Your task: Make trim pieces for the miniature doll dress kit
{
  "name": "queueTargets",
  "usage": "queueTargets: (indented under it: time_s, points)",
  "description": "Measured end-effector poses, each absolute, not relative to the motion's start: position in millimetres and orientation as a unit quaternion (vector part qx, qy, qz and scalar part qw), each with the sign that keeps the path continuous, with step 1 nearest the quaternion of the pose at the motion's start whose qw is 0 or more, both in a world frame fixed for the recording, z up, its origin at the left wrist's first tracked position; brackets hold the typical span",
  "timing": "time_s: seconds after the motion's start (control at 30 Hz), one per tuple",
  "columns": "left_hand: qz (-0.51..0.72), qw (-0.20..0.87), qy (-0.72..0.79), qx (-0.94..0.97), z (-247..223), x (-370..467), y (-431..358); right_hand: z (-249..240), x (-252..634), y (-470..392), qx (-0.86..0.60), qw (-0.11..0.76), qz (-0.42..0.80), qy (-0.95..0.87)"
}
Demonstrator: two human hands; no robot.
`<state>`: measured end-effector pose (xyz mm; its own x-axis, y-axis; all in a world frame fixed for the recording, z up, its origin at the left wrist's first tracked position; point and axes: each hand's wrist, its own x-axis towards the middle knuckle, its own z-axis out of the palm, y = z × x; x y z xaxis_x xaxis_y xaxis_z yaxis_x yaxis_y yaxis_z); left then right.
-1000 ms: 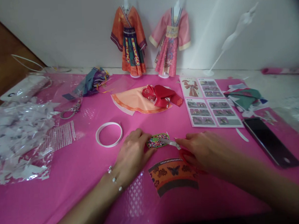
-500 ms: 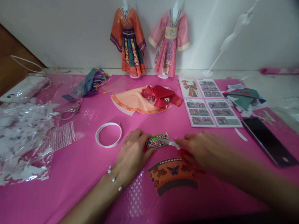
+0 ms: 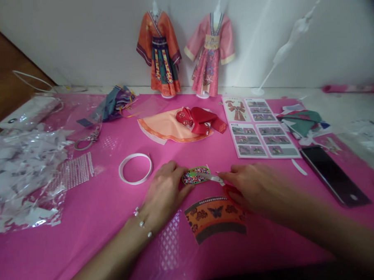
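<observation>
My right hand [image 3: 248,189] grips a pair of red-handled scissors [image 3: 211,177] by the handles. Their tip reaches onto a small green-rimmed tray of multicoloured beads [image 3: 196,177]. The thumb and fingers of my left hand [image 3: 167,184] pinch that tray's left end against the table. Just below the tray lies a curved orange fabric piece with a butterfly print [image 3: 216,215]; a row of pearl-like beads runs along its top edge. To the left of my left hand rests a roll of white tape [image 3: 135,169].
Two dressed mini mannequins [image 3: 160,54] and a bare white one [image 3: 294,38] stand at the back. Around lie a peach skirt piece [image 3: 161,126] with red fabric, an instruction sheet [image 3: 262,128], a phone [image 3: 334,175], a bag of white scraps [image 3: 24,176] and a pearl sheet [image 3: 78,169].
The camera view has shifted very slightly. Both hands, the scissors and the bead tray stay nearly in place.
</observation>
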<state>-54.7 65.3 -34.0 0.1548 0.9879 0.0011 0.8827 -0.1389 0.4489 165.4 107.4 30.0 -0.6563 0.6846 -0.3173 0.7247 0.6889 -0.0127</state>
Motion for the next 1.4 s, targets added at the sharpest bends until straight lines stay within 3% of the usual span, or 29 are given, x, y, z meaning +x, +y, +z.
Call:
queueTargets:
  time_s: [1.4]
  points:
    - [0.153,0.166,0.630,0.743,-35,-55,63,19,169,106,0.382,0.109,-0.088,0.913]
